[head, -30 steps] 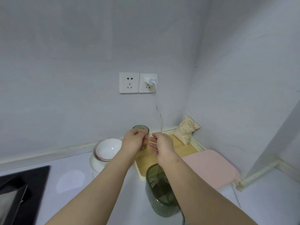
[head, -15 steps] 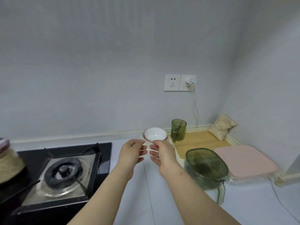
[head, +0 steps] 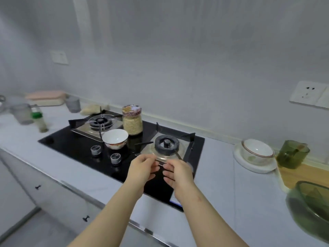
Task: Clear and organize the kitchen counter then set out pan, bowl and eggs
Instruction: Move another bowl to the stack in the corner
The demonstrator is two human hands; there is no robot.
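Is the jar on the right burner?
No, the jar stands on the hob glass left of the right burner, just behind the bowl.

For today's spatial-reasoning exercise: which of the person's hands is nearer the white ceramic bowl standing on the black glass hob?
Left. The left hand is right of the white ceramic bowl and closer to the viewer; the right hand lies farther right.

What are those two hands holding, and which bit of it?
Nothing. The left hand and the right hand are both empty. Their fingers are loosely curled and face each other above the front of the black stove.
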